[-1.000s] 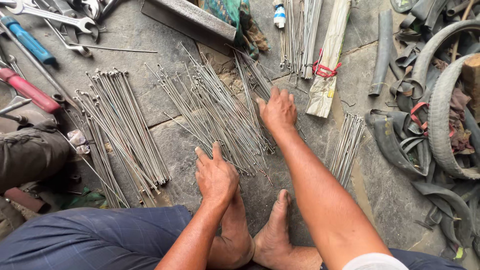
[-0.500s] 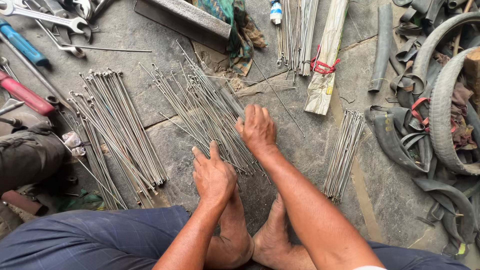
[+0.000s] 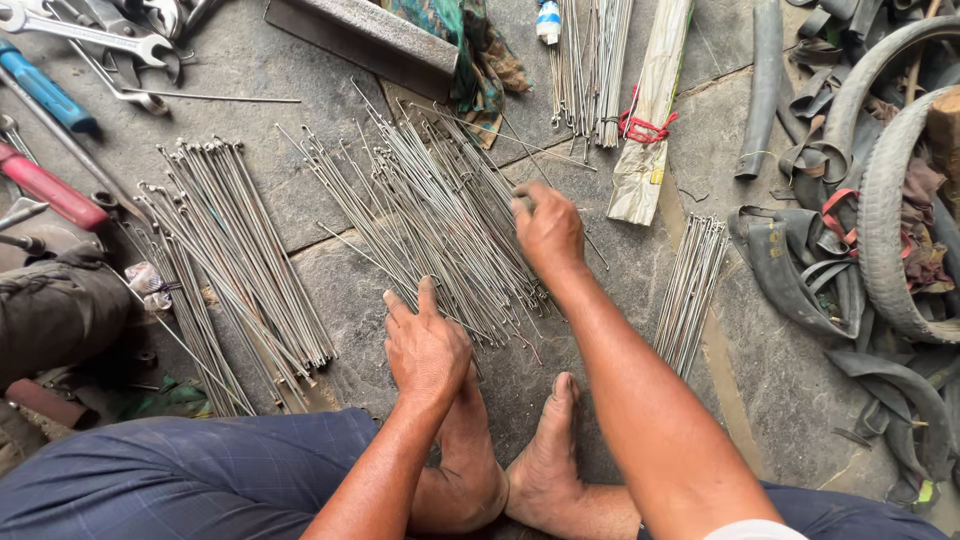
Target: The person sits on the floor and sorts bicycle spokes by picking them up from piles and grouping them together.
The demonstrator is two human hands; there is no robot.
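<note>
A loose heap of thin metal wheel spokes (image 3: 440, 225) lies fanned on the stone floor (image 3: 780, 400) just ahead of the person's bare feet (image 3: 520, 470), its near ends reaching almost to the toes. The right hand (image 3: 545, 228) rests on the right edge of this heap with its fingers curled down onto the spokes; whether any are pinched between them cannot be told from above. The left hand (image 3: 425, 345) lies palm down at the near end of the heap, fingers loosely together and pointing away, touching the spoke ends without closing around any. To the left, a second, tidier batch of spokes (image 3: 235, 265) lies in rows, well apart from the hands. To the right sits a smaller bundle of spokes (image 3: 690, 290), and beyond the heap a paper-wrapped packet with a red tie (image 3: 650, 120) lies beside more long rods (image 3: 590, 65). Wrenches (image 3: 80, 30), a blue-handled tool (image 3: 45, 88) and a red-handled tool (image 3: 50, 190) lie at the upper left; old tyres and rubber tubes (image 3: 880, 200) pile up at the right.
</note>
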